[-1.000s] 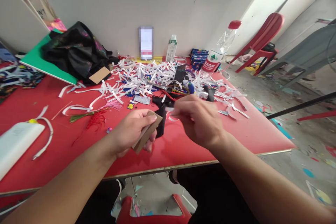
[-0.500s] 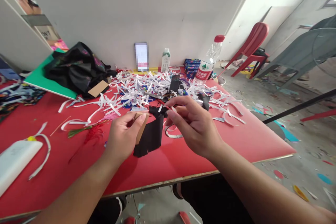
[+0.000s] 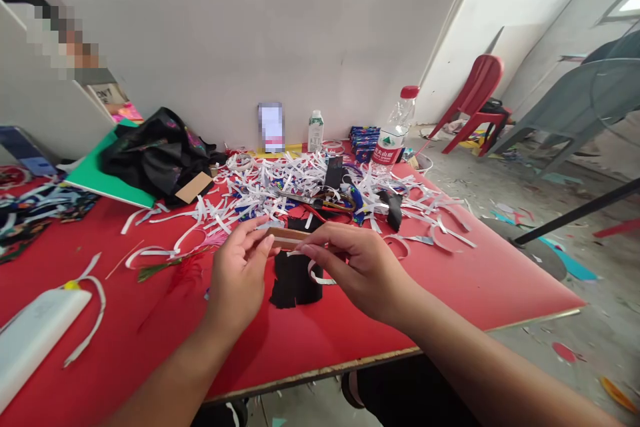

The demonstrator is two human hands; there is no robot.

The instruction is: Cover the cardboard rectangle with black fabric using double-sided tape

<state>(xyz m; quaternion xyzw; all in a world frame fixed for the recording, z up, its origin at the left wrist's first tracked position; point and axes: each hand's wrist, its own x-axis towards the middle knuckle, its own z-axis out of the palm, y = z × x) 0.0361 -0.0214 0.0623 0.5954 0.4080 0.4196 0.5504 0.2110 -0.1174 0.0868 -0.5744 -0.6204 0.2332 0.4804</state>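
Observation:
Pinched in my left hand (image 3: 241,273) is the left end of a small brown cardboard piece (image 3: 280,235), tilted edge-up over the table. My right hand (image 3: 353,263) presses a narrow white strip (image 3: 320,278) between thumb and fingertips against the cardboard's right side; the strip's loose end curls down below the fingers. Under both hands a ragged black cloth piece (image 3: 295,290) lies flat on the red table (image 3: 450,300). Just beyond them, scissors (image 3: 315,202) rest on a heap of white strips (image 3: 260,190).
A black fabric bundle (image 3: 155,157) and a green board (image 3: 103,177) lie at the left, with another cardboard piece (image 3: 194,187). A phone (image 3: 271,127), a small bottle (image 3: 315,131) and a water bottle (image 3: 395,127) stand along the partition. A white block-shaped object (image 3: 43,327) sits front left.
My right hand has come left to the cardboard, bringing the white strip against it. The cardboard has turned from steep to nearly level lengthwise. The camera view has tipped up.

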